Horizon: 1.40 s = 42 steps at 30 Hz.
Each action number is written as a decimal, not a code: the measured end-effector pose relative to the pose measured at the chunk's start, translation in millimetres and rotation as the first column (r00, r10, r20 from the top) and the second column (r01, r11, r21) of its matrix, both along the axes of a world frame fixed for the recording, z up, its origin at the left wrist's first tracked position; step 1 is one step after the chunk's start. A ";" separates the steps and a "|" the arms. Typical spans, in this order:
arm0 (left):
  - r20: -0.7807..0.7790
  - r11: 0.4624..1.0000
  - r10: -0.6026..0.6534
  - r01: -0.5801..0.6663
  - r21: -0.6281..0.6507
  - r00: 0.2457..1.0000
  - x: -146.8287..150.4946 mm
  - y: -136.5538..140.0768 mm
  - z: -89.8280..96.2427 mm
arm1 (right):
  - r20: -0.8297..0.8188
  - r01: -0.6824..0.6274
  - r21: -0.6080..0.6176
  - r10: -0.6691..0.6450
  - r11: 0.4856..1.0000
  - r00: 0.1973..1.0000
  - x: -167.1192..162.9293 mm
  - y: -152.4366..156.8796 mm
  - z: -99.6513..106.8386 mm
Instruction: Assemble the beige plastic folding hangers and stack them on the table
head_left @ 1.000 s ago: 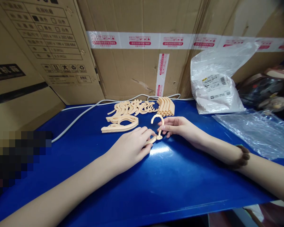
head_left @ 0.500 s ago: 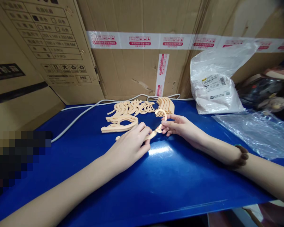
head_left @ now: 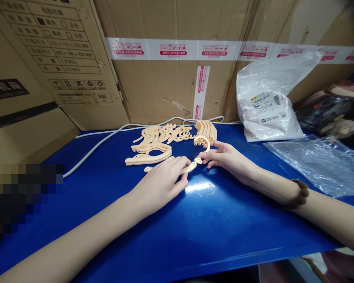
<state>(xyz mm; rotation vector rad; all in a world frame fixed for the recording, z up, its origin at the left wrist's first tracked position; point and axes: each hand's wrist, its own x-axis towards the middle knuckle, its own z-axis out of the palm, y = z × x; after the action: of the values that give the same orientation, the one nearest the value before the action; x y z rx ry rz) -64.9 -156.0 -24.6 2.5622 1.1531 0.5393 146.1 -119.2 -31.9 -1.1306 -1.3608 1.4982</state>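
My left hand [head_left: 169,175] is closed round a beige plastic hanger arm [head_left: 189,169]; one end shows at the left of the hand, the other past the fingertips. Between the thumb and fingers of my right hand [head_left: 221,155] is a beige hanger hook [head_left: 205,140], its curve upward and its flat round base [head_left: 198,160] at the end of the arm. Base and arm end are very close; I cannot tell whether they are joined. Behind the left hand lie stacked folded hangers [head_left: 149,157]. Farther back are loose hooks [head_left: 162,133] and a stack of hanger arms [head_left: 206,129].
A blue table [head_left: 177,239] lies beneath. Cardboard boxes [head_left: 153,86] stand behind and at the left. A white cable [head_left: 97,147] runs along the back. At the right are a white plastic bag [head_left: 268,106] and a clear plastic sheet [head_left: 312,165].
The hook has tilted and shifted slightly in my right fingers, its base still beside the arm's end. The left hand keeps hold of the arm, nearly unmoved.
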 end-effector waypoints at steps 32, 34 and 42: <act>-0.008 0.980 -0.101 0.101 0.174 0.995 -3.7 0.1 -5.7 | -0.028 -0.165 -0.027 0.165 0.986 0.986 4.6 4.5 4.3; -0.041 0.979 -0.088 0.094 0.180 0.995 -3.9 -0.1 -6.1 | 0.006 -0.153 0.006 0.153 0.988 0.988 4.4 4.2 4.0; -0.120 0.972 -0.082 0.106 0.210 0.989 -4.3 0.2 -8.7 | 0.041 -0.143 0.047 0.141 0.989 0.989 5.4 4.5 2.2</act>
<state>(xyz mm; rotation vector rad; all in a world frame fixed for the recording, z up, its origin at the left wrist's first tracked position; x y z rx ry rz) -69.2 -155.9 -33.3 2.8494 1.0526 0.5326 151.5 -114.7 -29.7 -1.0538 -1.5243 1.5410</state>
